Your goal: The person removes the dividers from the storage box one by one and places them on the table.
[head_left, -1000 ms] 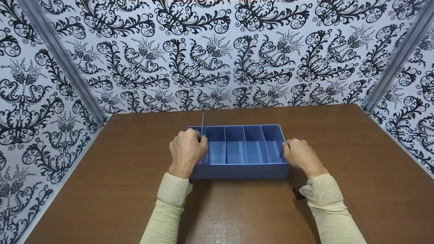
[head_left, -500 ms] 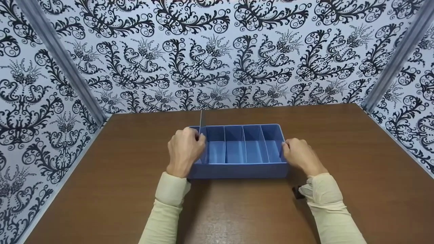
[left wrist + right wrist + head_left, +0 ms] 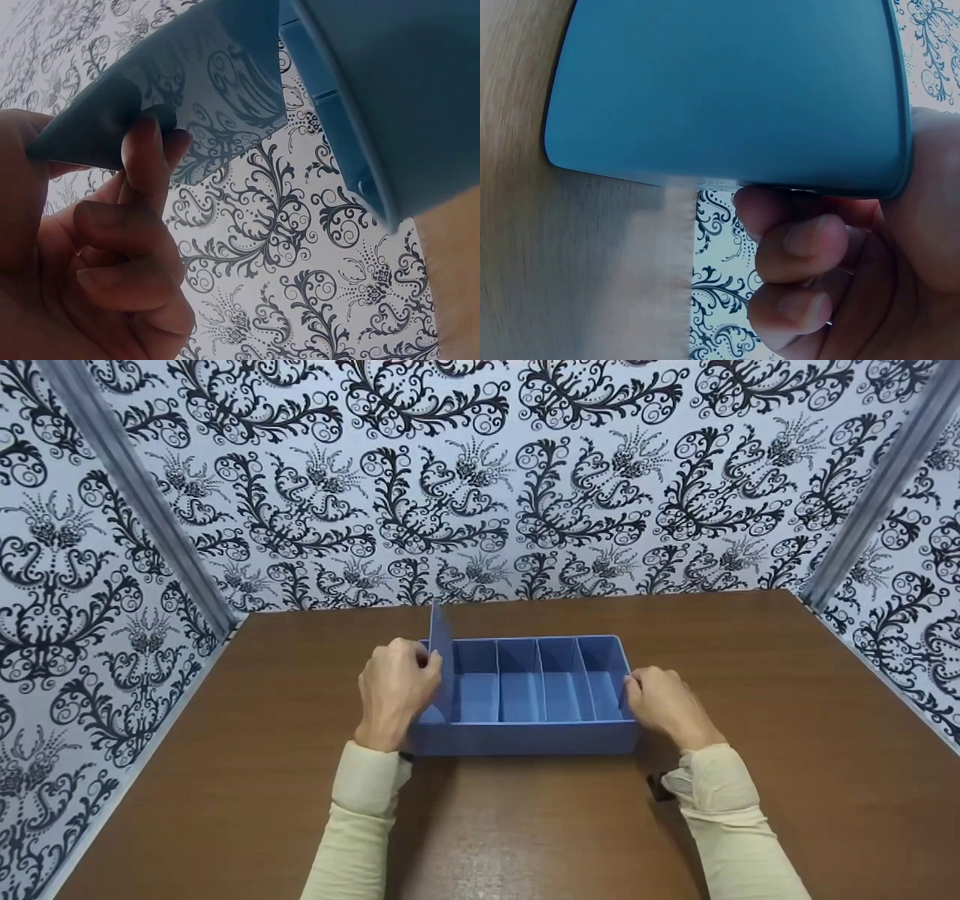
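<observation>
A blue box with several open compartments (image 3: 525,739) sits on the brown table. Over its left end, my left hand (image 3: 396,688) pinches a thin blue divider panel (image 3: 442,630), which stands up above the rim with a slight tilt. In the left wrist view the panel (image 3: 217,82) is glossy, and thumb and fingertips press it from opposite sides; the other fingers are curled. My right hand (image 3: 667,701) grips the box's right end wall at the rim. The right wrist view has this end wall (image 3: 727,90) up close, with curled fingers beneath its edge.
Thin dividers (image 3: 541,679) part the box crosswise, and bare floor shows in the compartments. Brown table (image 3: 225,780) surrounds it. Patterned black-and-white walls (image 3: 480,495) rise at the back and both sides, with grey corner strips (image 3: 142,495).
My left hand has shifted left with the divider panel, which now leans and turns so its broad face shows more. The right hand and the box stay nearly still.
</observation>
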Available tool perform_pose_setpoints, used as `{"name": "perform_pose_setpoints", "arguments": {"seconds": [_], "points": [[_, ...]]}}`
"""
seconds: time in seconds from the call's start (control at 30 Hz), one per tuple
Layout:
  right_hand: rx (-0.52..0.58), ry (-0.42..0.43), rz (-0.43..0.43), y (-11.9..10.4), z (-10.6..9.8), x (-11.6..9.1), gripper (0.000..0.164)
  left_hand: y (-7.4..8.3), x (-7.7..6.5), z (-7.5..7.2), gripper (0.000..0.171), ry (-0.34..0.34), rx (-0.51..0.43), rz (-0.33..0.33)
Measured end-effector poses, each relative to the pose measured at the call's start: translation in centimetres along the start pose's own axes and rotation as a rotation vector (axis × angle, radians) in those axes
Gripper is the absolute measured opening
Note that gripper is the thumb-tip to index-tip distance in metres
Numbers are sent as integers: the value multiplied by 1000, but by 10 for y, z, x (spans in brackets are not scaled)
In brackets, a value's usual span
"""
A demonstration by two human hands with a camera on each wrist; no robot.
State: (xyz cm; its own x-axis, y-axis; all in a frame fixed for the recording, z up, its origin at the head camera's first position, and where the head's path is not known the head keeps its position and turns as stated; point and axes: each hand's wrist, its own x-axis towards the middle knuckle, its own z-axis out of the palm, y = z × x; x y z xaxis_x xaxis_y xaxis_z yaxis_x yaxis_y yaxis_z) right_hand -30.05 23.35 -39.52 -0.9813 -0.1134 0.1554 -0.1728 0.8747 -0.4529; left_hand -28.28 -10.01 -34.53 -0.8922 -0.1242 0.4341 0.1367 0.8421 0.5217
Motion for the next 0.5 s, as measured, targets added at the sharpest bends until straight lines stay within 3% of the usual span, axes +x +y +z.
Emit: {"name": "perform_pose_setpoints", "arguments": {"seconds": [0.5], "points": [[-7,20,-15,1,2,1,28,-21,7,-20,22,4,-66,-103]]}}
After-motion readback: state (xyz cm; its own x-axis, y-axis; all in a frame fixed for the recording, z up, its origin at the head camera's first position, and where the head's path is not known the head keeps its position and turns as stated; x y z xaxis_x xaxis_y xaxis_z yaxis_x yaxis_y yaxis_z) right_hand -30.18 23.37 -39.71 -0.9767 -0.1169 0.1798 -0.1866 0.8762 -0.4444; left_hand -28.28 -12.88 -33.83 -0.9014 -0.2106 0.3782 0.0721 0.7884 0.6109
